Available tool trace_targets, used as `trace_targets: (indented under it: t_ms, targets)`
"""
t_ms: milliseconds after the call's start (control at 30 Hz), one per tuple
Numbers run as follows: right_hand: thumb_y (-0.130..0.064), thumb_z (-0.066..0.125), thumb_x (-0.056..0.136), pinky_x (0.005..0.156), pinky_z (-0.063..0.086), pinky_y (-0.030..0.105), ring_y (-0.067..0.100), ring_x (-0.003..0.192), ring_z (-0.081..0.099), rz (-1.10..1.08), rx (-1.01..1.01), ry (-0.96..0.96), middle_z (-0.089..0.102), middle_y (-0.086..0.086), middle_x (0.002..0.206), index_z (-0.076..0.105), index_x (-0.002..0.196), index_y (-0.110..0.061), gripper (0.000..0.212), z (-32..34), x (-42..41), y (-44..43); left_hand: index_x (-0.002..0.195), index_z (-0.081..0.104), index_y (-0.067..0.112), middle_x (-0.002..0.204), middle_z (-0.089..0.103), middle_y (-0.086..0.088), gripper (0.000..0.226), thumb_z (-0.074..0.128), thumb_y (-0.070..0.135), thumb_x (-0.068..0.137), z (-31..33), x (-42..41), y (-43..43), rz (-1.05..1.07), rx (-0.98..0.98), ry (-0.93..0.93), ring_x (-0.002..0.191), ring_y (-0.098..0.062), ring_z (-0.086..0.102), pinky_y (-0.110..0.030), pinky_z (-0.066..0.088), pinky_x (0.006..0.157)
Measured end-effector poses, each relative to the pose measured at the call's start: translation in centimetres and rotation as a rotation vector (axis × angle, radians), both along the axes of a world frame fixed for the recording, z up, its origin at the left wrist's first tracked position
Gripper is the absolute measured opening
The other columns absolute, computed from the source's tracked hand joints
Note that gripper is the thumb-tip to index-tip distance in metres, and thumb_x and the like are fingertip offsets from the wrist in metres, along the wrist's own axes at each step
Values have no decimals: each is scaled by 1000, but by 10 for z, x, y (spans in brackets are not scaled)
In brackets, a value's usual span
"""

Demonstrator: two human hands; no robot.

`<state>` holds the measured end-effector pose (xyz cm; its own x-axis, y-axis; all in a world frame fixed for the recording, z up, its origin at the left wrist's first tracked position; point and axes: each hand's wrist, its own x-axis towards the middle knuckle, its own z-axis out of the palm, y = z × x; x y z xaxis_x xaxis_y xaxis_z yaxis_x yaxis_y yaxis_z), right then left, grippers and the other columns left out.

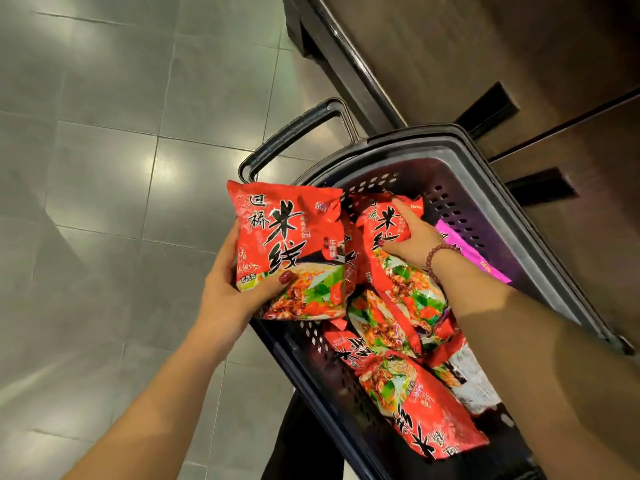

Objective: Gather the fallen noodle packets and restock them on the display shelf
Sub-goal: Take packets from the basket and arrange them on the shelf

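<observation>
Standing over a dark plastic basket (pixel 433 140) on a grey tiled floor (pixel 104 168), a person has both bare arms stretched down toward it. The left hand (pixel 228 296) is clamped on a red noodle packet (pixel 294 244), with the thumb pressed across the lower front and the fingers wrapped behind. That packet is held upright, its printed face toward the person, just above the basket's left rim and partly out over the floor.

The right hand (pixel 414 237) reaches inside the basket and grips a second red packet (pixel 405 289) near its top, fingers curled over the wrapper. This packet leans at the far end of the basket, right beside the one in the left hand. A string of dark beads (pixel 440 254) circles the right wrist.

More red packets (pixel 426 410) lie heaped along the basket's middle and near end, overlapping at odd angles, some face up and one showing its pale back. A purple packet (pixel 464 251) lies against the basket's right wall, partly hidden behind the right forearm.

The basket's black pull handle (pixel 298 133) sticks out from its far left corner over the tiles. Beyond the far right rim stands a dark brown unit (pixel 485 46) with black fittings; I cannot tell whether it is the display shelf.
</observation>
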<state>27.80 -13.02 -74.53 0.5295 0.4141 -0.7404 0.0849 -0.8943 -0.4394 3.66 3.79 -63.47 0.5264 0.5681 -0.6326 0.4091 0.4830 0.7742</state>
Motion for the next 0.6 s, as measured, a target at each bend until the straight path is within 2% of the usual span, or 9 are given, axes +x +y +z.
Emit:
trace_targets:
  t_ms: [67,133,267,367,467,500,567,600]
  targets:
    - [-22,80,75,95,50,42,28,104,61,-63,45,-65,58,8,131,38,143,-39,81,0,-5,2,146,39,27,122,67,3,110,92,28,50,0,0,-1,2,14,7,107,-18,67,-30,58,78]
    - [-23,79,74,95,49,44,29,107,61,-90,92,-164,60,8,126,47,136,-40,72,3,-13,1,146,38,28,119,67,5,103,92,14,60,3,2,-3,10,33,11,105,-16,68,-28,58,76]
    - [-15,72,83,90,50,39,21,93,59,-195,201,-283,61,6,117,60,127,-32,49,19,-23,-4,148,36,29,121,66,8,95,78,11,64,11,7,-12,36,72,15,105,-13,68,-29,59,81]
    - [-4,62,88,81,48,30,15,83,53,-190,319,-392,57,0,94,69,117,-20,34,47,-21,-3,145,39,33,121,66,9,93,80,14,64,18,8,-17,59,78,26,106,-13,67,-33,58,84]
    - [8,52,89,76,44,10,12,80,55,-206,408,-421,59,0,91,73,106,-10,33,79,-20,-8,145,39,36,124,65,6,91,80,16,66,34,7,-23,61,81,27,107,-14,67,-33,58,84]
    - [10,50,88,75,44,7,13,79,58,-226,436,-429,61,1,91,73,104,-8,33,91,-20,-11,146,37,37,125,65,6,92,80,17,67,42,7,-25,65,78,29,107,-13,67,-33,58,84]
    - [10,50,88,79,47,13,17,78,62,-273,493,-451,62,1,89,74,102,-6,32,118,-21,-18,147,35,35,126,64,6,93,79,20,67,60,5,-28,59,66,35,106,-13,67,-33,59,83]
    - [10,51,88,79,46,11,16,78,61,-295,501,-447,63,2,88,74,102,-6,31,132,-23,-22,147,34,34,126,63,5,93,79,21,66,70,4,-29,56,58,35,106,-14,67,-32,59,81]
